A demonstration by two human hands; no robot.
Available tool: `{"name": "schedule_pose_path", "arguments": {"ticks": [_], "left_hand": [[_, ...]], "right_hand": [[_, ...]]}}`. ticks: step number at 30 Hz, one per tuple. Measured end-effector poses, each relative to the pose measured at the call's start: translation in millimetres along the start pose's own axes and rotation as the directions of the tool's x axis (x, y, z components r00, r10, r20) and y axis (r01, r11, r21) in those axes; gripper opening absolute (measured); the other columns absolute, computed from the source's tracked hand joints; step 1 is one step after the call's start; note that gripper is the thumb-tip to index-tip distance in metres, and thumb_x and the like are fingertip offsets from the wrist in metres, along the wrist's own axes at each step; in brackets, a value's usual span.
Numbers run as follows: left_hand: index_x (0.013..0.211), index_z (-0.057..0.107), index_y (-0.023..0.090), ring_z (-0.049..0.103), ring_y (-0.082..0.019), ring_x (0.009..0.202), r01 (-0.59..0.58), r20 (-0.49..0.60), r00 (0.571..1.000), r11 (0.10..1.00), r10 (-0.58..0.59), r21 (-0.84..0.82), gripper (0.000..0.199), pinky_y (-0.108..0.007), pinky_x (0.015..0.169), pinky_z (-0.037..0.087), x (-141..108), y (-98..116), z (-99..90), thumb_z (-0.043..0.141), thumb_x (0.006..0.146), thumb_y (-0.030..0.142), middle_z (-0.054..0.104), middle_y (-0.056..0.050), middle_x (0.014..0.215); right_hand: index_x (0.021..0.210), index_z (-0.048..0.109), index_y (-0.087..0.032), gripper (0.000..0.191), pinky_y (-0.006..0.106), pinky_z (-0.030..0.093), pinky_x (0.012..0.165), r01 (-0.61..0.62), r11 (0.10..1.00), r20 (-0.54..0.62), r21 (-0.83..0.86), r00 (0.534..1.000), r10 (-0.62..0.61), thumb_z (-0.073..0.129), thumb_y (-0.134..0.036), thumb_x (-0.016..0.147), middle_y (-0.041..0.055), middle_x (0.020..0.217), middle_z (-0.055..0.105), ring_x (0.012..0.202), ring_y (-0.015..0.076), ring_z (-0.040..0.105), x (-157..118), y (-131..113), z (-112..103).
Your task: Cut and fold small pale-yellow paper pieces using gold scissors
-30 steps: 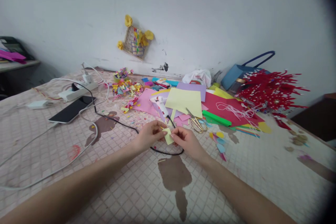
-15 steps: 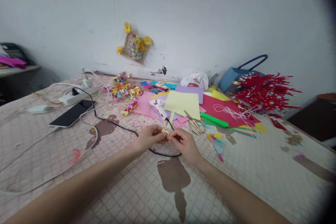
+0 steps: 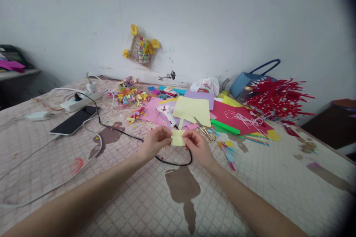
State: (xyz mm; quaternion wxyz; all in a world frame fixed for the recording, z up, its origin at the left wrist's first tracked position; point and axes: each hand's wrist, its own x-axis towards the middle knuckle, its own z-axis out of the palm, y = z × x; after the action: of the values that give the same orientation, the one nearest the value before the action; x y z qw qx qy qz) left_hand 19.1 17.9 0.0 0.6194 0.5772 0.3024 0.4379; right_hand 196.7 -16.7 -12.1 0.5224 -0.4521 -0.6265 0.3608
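A small pale yellow piece of paper (image 3: 178, 138) is stretched flat between my two hands, above the table. My left hand (image 3: 157, 140) pinches its left edge, and my right hand (image 3: 197, 144) pinches the right edge. Faint crease lines seem to cross the paper. Just beyond my hands lies a white hot glue gun (image 3: 167, 114), its black cord (image 3: 178, 164) looping beneath them. To the right of the glue gun rests a larger pale yellow sheet (image 3: 192, 109). Gold-handled scissors (image 3: 206, 132) lie close to my right hand.
Left are a phone (image 3: 74, 120), a power strip (image 3: 79, 102) and white cables. Colourful paper scraps (image 3: 132, 97) are heaped behind my left hand. At right lie a green stick (image 3: 226, 127), white string (image 3: 247, 117), red sheets, a red beaded bundle (image 3: 278, 96) and a blue bag (image 3: 241, 81).
The small yellow paper, crumpled or folded between my fingertips before, is now opened out flat. My hands have moved slightly apart. The view has shifted a little.
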Motion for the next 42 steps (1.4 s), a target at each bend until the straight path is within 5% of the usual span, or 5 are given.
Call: {"name": "schedule_pose_path", "arguments": {"ticks": [5,14,26,35,42], "left_hand": [[0.079,0.060,0.013,0.059,-0.011,0.065,0.042,-0.010,0.999,0.996,-0.042,0.082,0.022,-0.024,0.066,0.045,2,-3,-2.6,0.051,0.061,0.005,0.063,-0.001,0.071],[0.081,0.059,0.013,0.059,-0.015,0.069,-0.094,-0.028,0.994,0.959,0.105,0.267,0.017,-0.026,0.064,0.047,-2,-7,-1.9,0.065,0.066,0.018,0.063,-0.004,0.074],[0.076,0.057,0.012,0.054,-0.010,0.062,-0.077,-0.016,0.997,0.990,0.080,0.120,0.022,-0.022,0.058,0.042,-3,-12,2.1,0.068,0.067,0.029,0.061,-0.003,0.070],[0.067,0.051,0.013,0.050,-0.009,0.053,-0.058,-0.097,0.992,0.984,0.075,0.167,0.024,-0.021,0.051,0.037,-7,-12,5.3,0.068,0.067,0.029,0.056,0.001,0.058],[0.089,0.050,0.014,0.052,-0.009,0.056,-0.096,-0.073,0.991,0.975,0.112,0.201,0.029,-0.020,0.053,0.039,-6,-10,5.3,0.067,0.068,0.025,0.055,0.003,0.063]], "right_hand": [[0.087,0.059,-0.020,0.017,0.025,0.043,0.058,0.020,0.999,-0.003,-0.028,1.000,-0.020,0.046,-0.015,0.078,0.0007,0.077,0.057,0.063,0.0124,0.052,0,-1,-2],[0.084,0.061,-0.019,0.011,0.026,0.044,0.065,0.038,0.999,-0.045,-0.021,0.998,-0.039,0.060,-0.021,0.073,0.0022,0.081,0.061,0.072,0.0154,0.056,0,0,-1],[0.072,0.055,-0.018,0.018,0.025,0.042,0.058,-0.082,0.988,-0.013,0.134,0.996,0.085,0.064,-0.034,0.071,-0.0008,0.068,0.055,0.060,0.0125,0.051,-5,-3,11],[0.066,0.049,-0.018,0.021,0.025,0.041,0.057,-0.215,0.945,-0.012,0.246,0.974,0.225,0.065,-0.031,0.070,-0.0028,0.059,0.055,0.056,0.0116,0.052,-9,-6,18],[0.089,0.051,-0.021,0.026,0.023,0.042,0.054,-0.232,0.914,0.048,0.334,0.972,0.229,0.066,-0.030,0.070,-0.0029,0.069,0.056,0.060,0.0112,0.053,-8,-8,17]]}}
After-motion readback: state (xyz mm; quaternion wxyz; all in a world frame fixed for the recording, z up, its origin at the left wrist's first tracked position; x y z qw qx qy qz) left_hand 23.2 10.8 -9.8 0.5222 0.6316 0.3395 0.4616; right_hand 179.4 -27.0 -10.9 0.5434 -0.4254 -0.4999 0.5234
